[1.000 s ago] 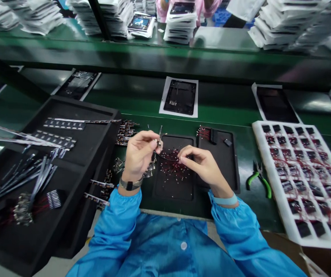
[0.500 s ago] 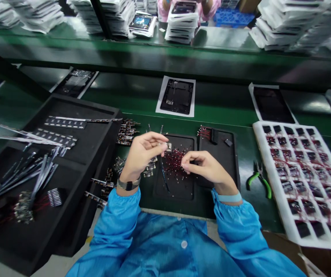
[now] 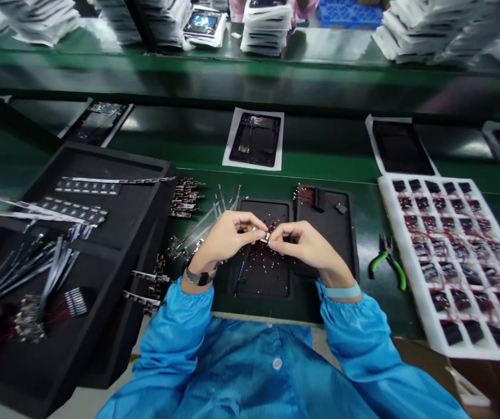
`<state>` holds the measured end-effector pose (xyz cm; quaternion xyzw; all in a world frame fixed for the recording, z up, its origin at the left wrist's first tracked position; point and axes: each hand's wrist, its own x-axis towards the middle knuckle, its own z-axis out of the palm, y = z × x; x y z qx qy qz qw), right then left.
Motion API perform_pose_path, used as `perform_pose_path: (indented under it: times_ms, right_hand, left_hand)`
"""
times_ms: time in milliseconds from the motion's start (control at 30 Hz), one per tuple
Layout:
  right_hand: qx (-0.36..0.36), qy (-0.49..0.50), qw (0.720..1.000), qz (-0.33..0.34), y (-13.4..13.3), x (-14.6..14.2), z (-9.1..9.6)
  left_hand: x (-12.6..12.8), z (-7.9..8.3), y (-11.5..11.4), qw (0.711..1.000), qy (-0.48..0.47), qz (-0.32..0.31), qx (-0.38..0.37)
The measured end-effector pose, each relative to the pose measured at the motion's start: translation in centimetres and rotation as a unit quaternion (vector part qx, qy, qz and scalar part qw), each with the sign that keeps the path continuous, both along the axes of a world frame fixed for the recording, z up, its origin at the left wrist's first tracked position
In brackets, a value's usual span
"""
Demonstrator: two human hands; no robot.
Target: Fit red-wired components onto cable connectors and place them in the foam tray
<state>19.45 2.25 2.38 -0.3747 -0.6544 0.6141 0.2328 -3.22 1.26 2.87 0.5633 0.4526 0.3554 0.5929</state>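
Head view: our left hand (image 3: 226, 240) and right hand (image 3: 306, 245) pinch one small component (image 3: 264, 236). White tray (image 3: 412, 262) mostly filled; red-wired pieces (image 3: 261, 259) remain.

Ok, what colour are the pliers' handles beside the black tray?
Green; the pliers show best in the head view.

Green bench strip (image 3: 372, 221) beside the pliers (image 3: 385, 265) seems passable; black foam trays (image 3: 145, 203) wall the left, white tray (image 3: 410, 256) the right.
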Motion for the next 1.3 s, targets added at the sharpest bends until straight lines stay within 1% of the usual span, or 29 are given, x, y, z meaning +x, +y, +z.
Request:
perform_pose_path:
  times_ms: [333, 500, 700, 1067, 1300]
  right_hand:
    - [-0.024, -0.008, 1.000, 0.006, -0.06, 0.04, -0.52]
    - [-0.033, -0.010, 0.999, -0.001, -0.16, -0.11, -0.46]
    - [-0.038, 0.003, 0.999, 0.000, -0.17, -0.13, -0.34]
    - [-0.056, -0.006, 0.998, -0.007, -0.18, -0.28, -0.53]
    - [-0.049, -0.008, 0.999, -0.023, -0.29, -0.30, -0.57]
  left_hand:
    - [0.12, 0.29, -0.18, 0.999, 0.033, -0.030, 0.005]
    - [0.11, 0.49, -0.21, 0.999, 0.042, -0.029, 0.009]
    - [-0.09, 0.32, -0.24, 0.998, 0.045, -0.036, 0.008]
    - [0.13, 0.12, -0.12, 0.999, 0.044, -0.025, 0.014]
    - [-0.11, -0.25, 0.04, 1.000, 0.004, -0.022, -0.001]
